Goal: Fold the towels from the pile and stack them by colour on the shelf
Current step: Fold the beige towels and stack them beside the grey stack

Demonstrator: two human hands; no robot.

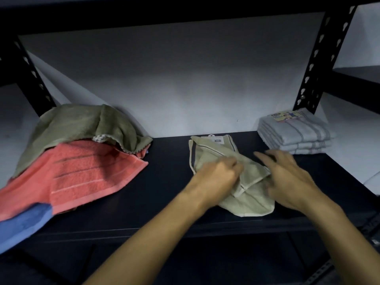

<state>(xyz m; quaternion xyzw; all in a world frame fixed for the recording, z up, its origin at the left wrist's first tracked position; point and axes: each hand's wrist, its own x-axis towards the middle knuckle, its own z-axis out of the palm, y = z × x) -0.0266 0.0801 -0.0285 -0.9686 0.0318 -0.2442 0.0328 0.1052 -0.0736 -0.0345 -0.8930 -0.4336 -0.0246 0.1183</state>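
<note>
Shelf: I see a dark shelf with a pale back wall and black slotted uprights at the upper corners of the frame.
Pile: left of frame; olive towel on top, coral towel under it, blue towel lowest, at the left edge.
Stack: folded grey towels at right, against the wall, label on top.
Beige towel: centre of frame, flat on the shelf, partly folded, tag at its far edge.
Left hand: fingers curled, gripping a fold of the beige towel.
Right hand: fingers spread and straight, just above the towel's right edge; blurred, so I cannot tell if it touches.
</note>
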